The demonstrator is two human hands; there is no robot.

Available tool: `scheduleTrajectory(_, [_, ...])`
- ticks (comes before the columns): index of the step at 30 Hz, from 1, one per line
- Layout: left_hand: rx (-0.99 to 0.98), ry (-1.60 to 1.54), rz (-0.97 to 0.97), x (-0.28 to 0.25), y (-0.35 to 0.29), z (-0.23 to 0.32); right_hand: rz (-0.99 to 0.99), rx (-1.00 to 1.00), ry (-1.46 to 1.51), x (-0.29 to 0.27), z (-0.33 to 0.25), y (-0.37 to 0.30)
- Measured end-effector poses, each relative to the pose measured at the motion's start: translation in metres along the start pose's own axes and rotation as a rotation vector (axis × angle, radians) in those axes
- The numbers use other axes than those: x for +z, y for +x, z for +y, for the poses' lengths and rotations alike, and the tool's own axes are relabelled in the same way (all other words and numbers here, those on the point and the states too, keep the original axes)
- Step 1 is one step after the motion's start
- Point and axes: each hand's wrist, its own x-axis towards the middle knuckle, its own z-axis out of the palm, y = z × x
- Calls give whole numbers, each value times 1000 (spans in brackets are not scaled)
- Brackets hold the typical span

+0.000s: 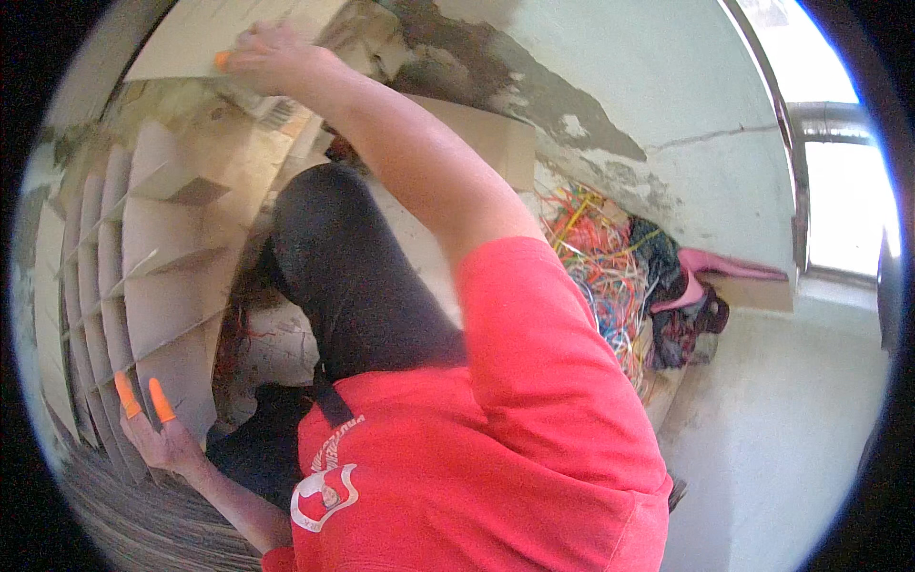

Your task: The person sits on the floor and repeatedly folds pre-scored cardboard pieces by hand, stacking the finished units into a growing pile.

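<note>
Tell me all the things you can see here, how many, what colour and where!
cardboard divider grid: one, brown, left side
flat cardboard sheet: one, tan, top left
tangle of thin strips: one heap, many colours, right of centre by the wall
dark cloth bundle: one, dark with pink, beside the strips
wall: one, pale green, patchy, top right
window: one, bright, far right
red shirt: one, lower centre
left hand: one, orange fingertip covers, on the divider grid
right hand: one, orange fingertip cover, on the flat sheet

surface: pale, stained concrete floor (pixel 782 419) | on it: heap of tangled multicoloured plastic strips (pixel 596 262), touching the peeling wall | beside heap, window side: dark crumpled cloth bundle (pixel 672 315) | far side of heap: brown slotted cardboard divider grid (pixel 143 276)
</note>
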Motion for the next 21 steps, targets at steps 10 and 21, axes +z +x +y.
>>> scheduleTrajectory(10, [-39,-119,-92,9,31,40,-241,121,382,2,32,56])
scheduleTrajectory(21, [-65,-86,-93,-10,14,25,-287,182,701,24,56,66])
